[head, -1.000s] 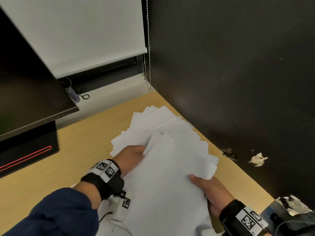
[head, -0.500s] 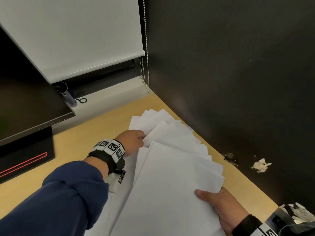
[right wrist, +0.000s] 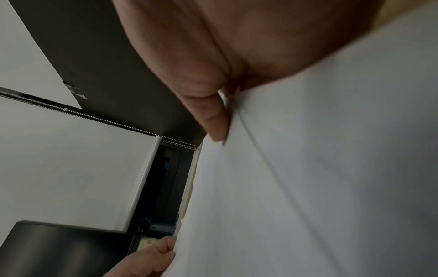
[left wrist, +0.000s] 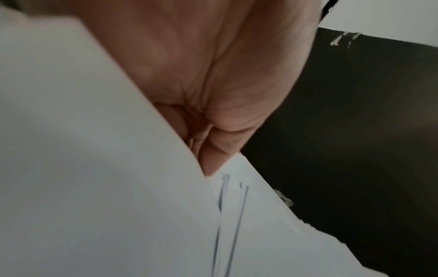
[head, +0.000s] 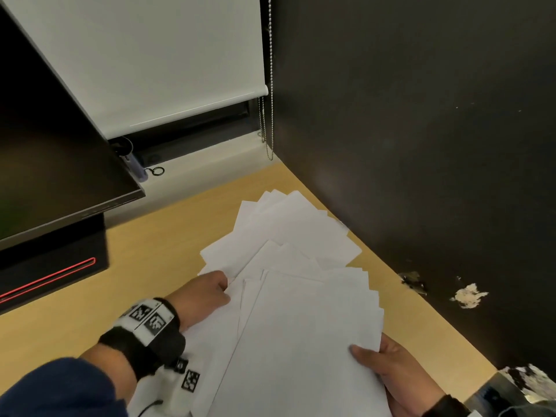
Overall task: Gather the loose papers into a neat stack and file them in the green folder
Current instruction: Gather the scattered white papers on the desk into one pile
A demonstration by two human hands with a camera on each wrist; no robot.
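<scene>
Several white papers (head: 288, 233) lie fanned out on the wooden desk (head: 156, 245) in the corner by the dark wall. A nearer bundle of sheets (head: 301, 341) overlaps them and reaches toward me. My left hand (head: 224, 285) pinches the left edge of the sheets; in the left wrist view its thumb (left wrist: 213, 161) lies on paper (left wrist: 94, 168) that hides the fingers. My right hand (head: 365, 355) holds the bundle's right edge, thumb (right wrist: 213, 120) on top and fingers beneath. No green folder is in view.
A dark monitor (head: 54, 152) overhangs the desk's left side, with a black base and red light strip (head: 51, 278) under it. The dark wall (head: 421, 176) bounds the right. A blind (head: 150, 55) and its bead chain (head: 270, 85) hang at the back above a white sill (head: 210, 167).
My left hand reached out to the farther sheets, then drew back toward me along the left edge. The near bundle in my right hand has come closer and covers more of the fan.
</scene>
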